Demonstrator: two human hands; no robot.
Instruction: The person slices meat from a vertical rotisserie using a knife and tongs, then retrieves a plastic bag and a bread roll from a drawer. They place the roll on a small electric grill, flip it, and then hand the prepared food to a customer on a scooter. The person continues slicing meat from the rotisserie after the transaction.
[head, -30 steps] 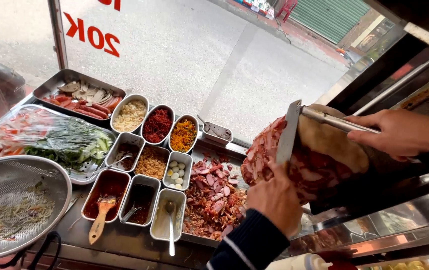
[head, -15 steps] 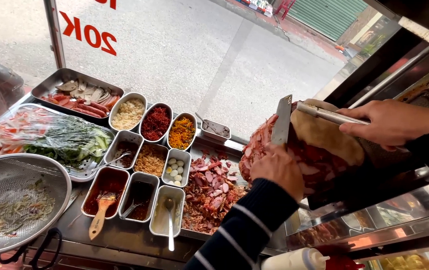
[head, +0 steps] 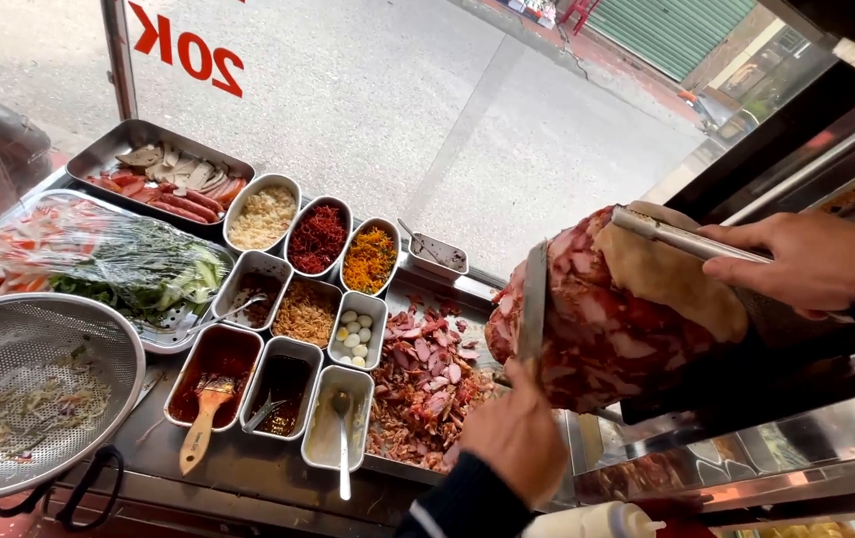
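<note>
Meat cone (head: pixel 607 319), right of centre: my left hand (head: pixel 519 438), fingers wrapped on the handle, holds a knife (head: pixel 533 311) flat against its left face. My right hand (head: pixel 806 261), fingers pressed together, pinches metal tongs (head: pixel 681 237) across its top. Shaved meat (head: pixel 427 389) fills the tray (head: pixel 417 291) below; condiment tins (head: pixel 308 299) sit left.

— What colours are on the meat cone (head: pixel 607 329)?
— Red and pink, marbled with white fat, under a tan crust.
— And the small tubs?
— Crimson shreds (head: pixel 319 239), orange-yellow shreds (head: pixel 369 261), white eggs (head: pixel 353 336).
</note>
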